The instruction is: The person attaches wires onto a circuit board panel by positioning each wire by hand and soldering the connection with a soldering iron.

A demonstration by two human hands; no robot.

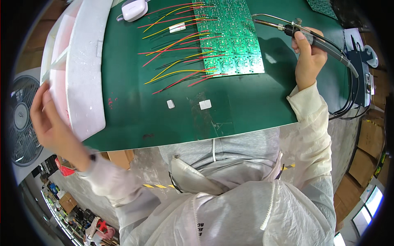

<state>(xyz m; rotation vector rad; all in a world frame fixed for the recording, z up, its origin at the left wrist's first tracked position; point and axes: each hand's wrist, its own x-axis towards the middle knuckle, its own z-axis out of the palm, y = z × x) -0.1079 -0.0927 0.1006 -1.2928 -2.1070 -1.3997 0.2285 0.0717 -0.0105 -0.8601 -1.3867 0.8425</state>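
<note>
My right hand [308,57] is closed round the handle of a soldering iron [330,48] with a thin curved feed tube along it. The iron's tip points left, at the right edge of a green circuit board panel [242,45]. Red, yellow and black wires [176,53] stick out to the left from the panel's left side, in several groups. At the far left my left hand [53,119] is by a white foam box [86,69] with compartments. Its fingers are stretched and somewhat apart at the box's outer side, with nothing visible in them.
Two small white blocks [205,104] lie on the green mat [164,127], and a white piece [177,27] sits among the wires. A white-lilac case [134,10] stands at the back. Cables [355,94] hang at right beside a dark box [361,78]; a fan [24,119] is at left.
</note>
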